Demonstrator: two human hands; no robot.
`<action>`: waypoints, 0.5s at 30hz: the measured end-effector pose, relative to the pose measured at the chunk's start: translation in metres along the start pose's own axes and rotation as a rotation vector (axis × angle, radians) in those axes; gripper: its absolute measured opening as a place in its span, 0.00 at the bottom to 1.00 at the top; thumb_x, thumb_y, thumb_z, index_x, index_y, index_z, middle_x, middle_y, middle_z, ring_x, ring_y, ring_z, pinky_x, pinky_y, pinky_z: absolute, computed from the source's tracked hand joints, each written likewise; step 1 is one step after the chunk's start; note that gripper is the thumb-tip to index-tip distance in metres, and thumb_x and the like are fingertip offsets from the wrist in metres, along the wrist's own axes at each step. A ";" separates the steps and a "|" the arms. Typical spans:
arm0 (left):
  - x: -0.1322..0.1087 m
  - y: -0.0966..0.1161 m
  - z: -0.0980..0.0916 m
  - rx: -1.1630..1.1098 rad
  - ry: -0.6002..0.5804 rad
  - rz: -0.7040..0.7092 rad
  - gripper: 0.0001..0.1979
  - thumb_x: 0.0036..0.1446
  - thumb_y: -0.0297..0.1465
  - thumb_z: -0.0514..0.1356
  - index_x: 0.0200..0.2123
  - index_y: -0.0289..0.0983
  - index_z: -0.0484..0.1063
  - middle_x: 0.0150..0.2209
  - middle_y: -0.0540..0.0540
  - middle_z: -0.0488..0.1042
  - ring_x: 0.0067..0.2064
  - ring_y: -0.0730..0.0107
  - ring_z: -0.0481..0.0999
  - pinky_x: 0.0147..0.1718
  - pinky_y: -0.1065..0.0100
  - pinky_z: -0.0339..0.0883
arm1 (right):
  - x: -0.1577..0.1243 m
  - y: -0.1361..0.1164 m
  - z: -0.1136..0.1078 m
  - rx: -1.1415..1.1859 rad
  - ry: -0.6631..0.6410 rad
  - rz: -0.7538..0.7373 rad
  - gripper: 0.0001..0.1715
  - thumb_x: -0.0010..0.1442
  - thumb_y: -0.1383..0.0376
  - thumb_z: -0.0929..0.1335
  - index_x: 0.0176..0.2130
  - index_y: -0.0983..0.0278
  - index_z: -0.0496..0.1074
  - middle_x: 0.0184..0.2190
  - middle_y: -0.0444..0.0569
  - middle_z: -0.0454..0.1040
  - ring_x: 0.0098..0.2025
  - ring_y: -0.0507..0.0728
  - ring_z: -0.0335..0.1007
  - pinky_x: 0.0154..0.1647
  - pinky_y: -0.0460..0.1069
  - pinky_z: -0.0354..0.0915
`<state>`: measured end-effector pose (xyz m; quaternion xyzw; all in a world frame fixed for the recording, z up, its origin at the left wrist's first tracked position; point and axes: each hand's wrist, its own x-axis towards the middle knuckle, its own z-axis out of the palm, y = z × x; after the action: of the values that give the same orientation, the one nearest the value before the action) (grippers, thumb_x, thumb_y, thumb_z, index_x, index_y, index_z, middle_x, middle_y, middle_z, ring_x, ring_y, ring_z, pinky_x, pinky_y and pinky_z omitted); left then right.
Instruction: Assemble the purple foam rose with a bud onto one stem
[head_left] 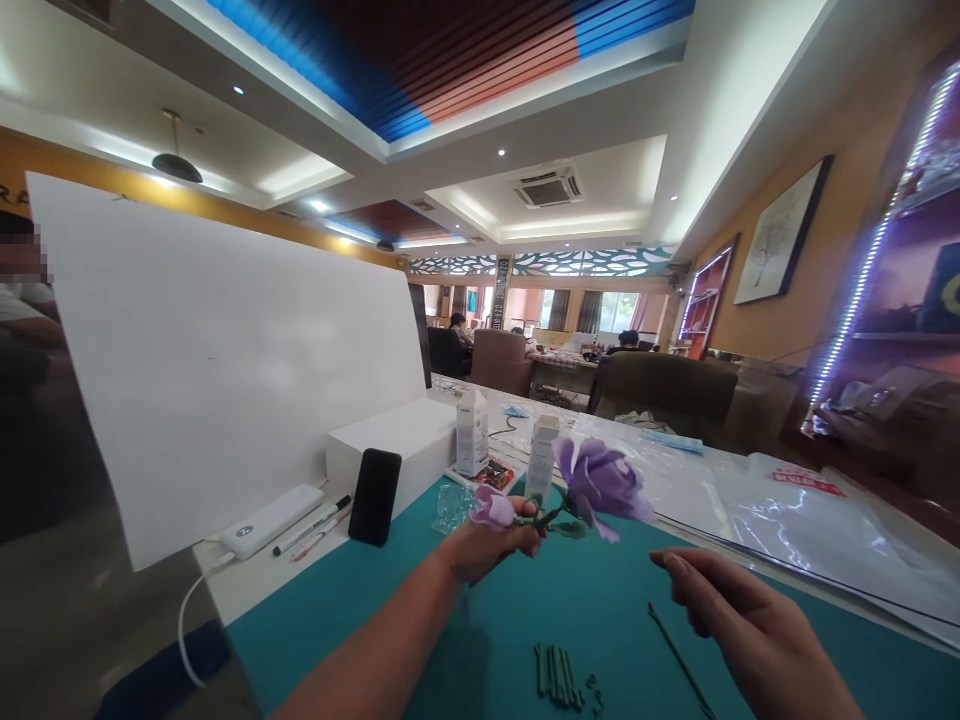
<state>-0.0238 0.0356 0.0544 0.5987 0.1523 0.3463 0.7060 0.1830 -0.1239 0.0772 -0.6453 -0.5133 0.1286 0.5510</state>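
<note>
My left hand (495, 540) is closed around the stem of an artificial purple flower (604, 480), holding it above the teal mat. A smaller pale-purple bud (493, 508) and green leaves (566, 527) show around my fingers. To the right, my right hand (731, 605) has its thumb and forefinger pinched together, apart from the flower. Whatever those fingertips may hold is too small to make out. Below them a thin green stem (679, 660) lies on the mat. Several short green sticks (556, 675) and small green curled bits (593, 690) lie nearer the front.
On the left stand a black phone (374, 497), a white power bank (271, 522), pens (311, 525) and a tall white board (247, 370). Behind the flower are two cartons (472, 435) and crumpled clear plastic (454, 507). Plastic sheeting (817, 520) covers the right side. Several people sit farther back.
</note>
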 end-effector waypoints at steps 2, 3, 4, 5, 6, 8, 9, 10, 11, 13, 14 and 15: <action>0.005 0.000 0.012 -0.072 0.023 0.012 0.21 0.36 0.36 0.72 0.30 0.36 0.67 0.26 0.52 0.71 0.28 0.75 0.68 0.31 0.70 0.58 | -0.001 -0.005 0.009 0.002 -0.054 -0.014 0.29 0.51 0.41 0.67 0.35 0.61 0.79 0.27 0.50 0.75 0.29 0.59 0.70 0.25 0.45 0.69; 0.007 0.000 0.019 -0.107 0.030 0.017 0.22 0.35 0.38 0.72 0.30 0.35 0.67 0.27 0.52 0.71 0.28 0.76 0.67 0.31 0.70 0.58 | -0.001 -0.008 0.015 0.002 -0.099 -0.016 0.28 0.51 0.41 0.68 0.34 0.62 0.79 0.28 0.51 0.76 0.30 0.59 0.71 0.25 0.45 0.69; 0.009 0.000 0.025 -0.141 0.035 0.021 0.23 0.35 0.39 0.73 0.30 0.35 0.67 0.27 0.52 0.70 0.27 0.76 0.67 0.30 0.70 0.57 | -0.002 -0.012 0.021 0.001 -0.136 -0.021 0.28 0.50 0.42 0.68 0.33 0.62 0.79 0.28 0.51 0.76 0.30 0.60 0.72 0.25 0.45 0.69; 0.010 0.000 0.031 -0.173 0.038 0.025 0.24 0.34 0.40 0.73 0.30 0.35 0.67 0.26 0.52 0.70 0.27 0.76 0.66 0.30 0.70 0.57 | -0.002 -0.014 0.027 -0.005 -0.172 -0.026 0.28 0.50 0.42 0.67 0.32 0.62 0.78 0.29 0.52 0.77 0.30 0.60 0.72 0.25 0.46 0.69; 0.011 0.000 0.037 -0.200 0.037 0.025 0.24 0.34 0.41 0.73 0.30 0.34 0.67 0.25 0.52 0.69 0.27 0.76 0.66 0.30 0.70 0.57 | -0.002 -0.016 0.033 -0.015 -0.202 -0.032 0.27 0.50 0.42 0.67 0.32 0.62 0.78 0.30 0.52 0.77 0.31 0.61 0.73 0.26 0.47 0.69; 0.013 0.000 0.046 -0.245 0.032 0.023 0.23 0.36 0.41 0.73 0.28 0.33 0.68 0.24 0.51 0.68 0.27 0.75 0.66 0.31 0.69 0.57 | -0.003 -0.014 0.045 -0.032 -0.246 -0.045 0.27 0.51 0.43 0.66 0.34 0.62 0.78 0.32 0.52 0.78 0.33 0.61 0.73 0.28 0.47 0.69; 0.013 -0.001 0.049 -0.264 0.031 0.021 0.22 0.37 0.41 0.73 0.28 0.33 0.69 0.24 0.51 0.69 0.28 0.74 0.67 0.32 0.68 0.58 | -0.002 -0.011 0.049 -0.040 -0.271 -0.051 0.27 0.53 0.44 0.66 0.35 0.62 0.78 0.33 0.52 0.78 0.33 0.61 0.73 0.29 0.47 0.69; 0.014 -0.002 0.051 -0.283 0.032 0.021 0.22 0.37 0.41 0.73 0.27 0.32 0.69 0.24 0.50 0.69 0.29 0.73 0.68 0.34 0.68 0.58 | -0.002 -0.007 0.053 -0.042 -0.299 -0.058 0.26 0.54 0.45 0.66 0.37 0.63 0.77 0.34 0.52 0.78 0.34 0.61 0.73 0.31 0.47 0.69; 0.014 -0.003 0.053 -0.300 0.035 0.022 0.22 0.36 0.41 0.73 0.27 0.32 0.70 0.25 0.49 0.70 0.31 0.71 0.69 0.35 0.68 0.59 | -0.001 -0.002 0.057 -0.037 -0.320 -0.067 0.26 0.55 0.46 0.66 0.38 0.63 0.77 0.35 0.52 0.77 0.35 0.60 0.73 0.32 0.47 0.69; 0.014 -0.007 0.056 -0.339 0.040 0.014 0.23 0.34 0.41 0.74 0.26 0.32 0.71 0.27 0.47 0.72 0.36 0.67 0.71 0.38 0.66 0.61 | 0.000 0.006 0.064 -0.016 -0.332 -0.090 0.25 0.57 0.47 0.65 0.41 0.64 0.76 0.37 0.52 0.77 0.35 0.59 0.73 0.33 0.47 0.68; 0.013 -0.008 0.058 -0.360 0.043 0.005 0.23 0.34 0.41 0.74 0.27 0.32 0.71 0.28 0.46 0.73 0.37 0.64 0.72 0.39 0.65 0.62 | 0.000 0.010 0.067 -0.006 -0.331 -0.102 0.24 0.58 0.48 0.65 0.42 0.64 0.76 0.38 0.52 0.76 0.34 0.59 0.72 0.33 0.47 0.68; 0.013 -0.009 0.059 -0.381 0.046 -0.004 0.23 0.34 0.40 0.74 0.27 0.33 0.71 0.29 0.45 0.74 0.38 0.63 0.72 0.39 0.64 0.62 | 0.000 0.013 0.070 0.000 -0.320 -0.109 0.24 0.58 0.49 0.65 0.41 0.63 0.76 0.38 0.52 0.76 0.32 0.58 0.72 0.32 0.47 0.68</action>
<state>0.0254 0.0000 0.0622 0.4459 0.1013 0.3808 0.8036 0.1391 -0.0815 0.0408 -0.5878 -0.6286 0.1996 0.4685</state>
